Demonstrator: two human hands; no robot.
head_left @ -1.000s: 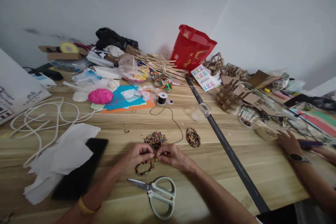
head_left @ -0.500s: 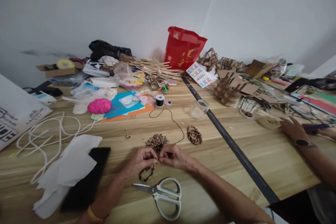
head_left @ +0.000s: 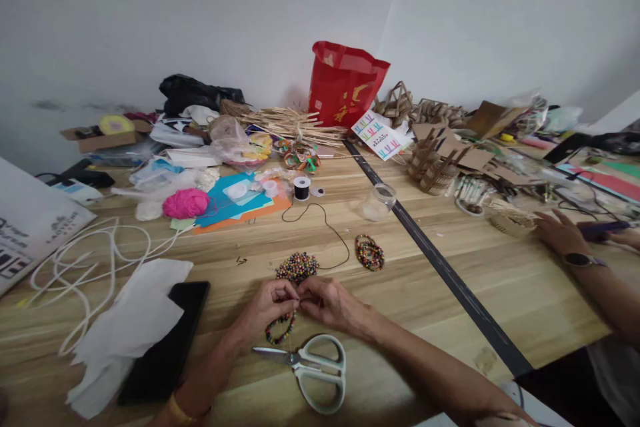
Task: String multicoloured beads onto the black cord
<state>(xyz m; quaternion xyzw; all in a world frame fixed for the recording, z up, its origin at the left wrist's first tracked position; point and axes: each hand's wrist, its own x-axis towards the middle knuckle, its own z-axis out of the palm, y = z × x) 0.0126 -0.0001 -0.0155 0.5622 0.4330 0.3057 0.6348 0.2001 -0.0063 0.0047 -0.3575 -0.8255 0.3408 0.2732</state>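
My left hand (head_left: 273,303) is closed in a pinch, and a string of small multicoloured beads (head_left: 281,331) hangs in a loop below its fingertips. Touching it at the fingertips, my right hand (head_left: 327,303) also pinches; whatever lies between its fingers, perhaps the string's end, is too small to make out. Just beyond the hands sits a heap of loose beads (head_left: 297,267). From near the heap a black cord (head_left: 327,213) curves back toward a spool of black cord (head_left: 301,189). Finished-looking beaded loops (head_left: 370,253) lie to the right. White-handled scissors (head_left: 320,373) rest nearest me, blades pointing left.
On the left are white paper (head_left: 130,320) over a black flat object (head_left: 170,347), and a white cable (head_left: 75,267). Pink yarn (head_left: 186,203), a clear jar (head_left: 383,200) and a red bag (head_left: 345,83) stand farther back. At right, another person's hand (head_left: 560,237) rests near a woven piece.
My right hand has shifted slightly left, its fingers now closer over the left fingertips. The view has moved a little; the beaded loop still hangs from my left hand.
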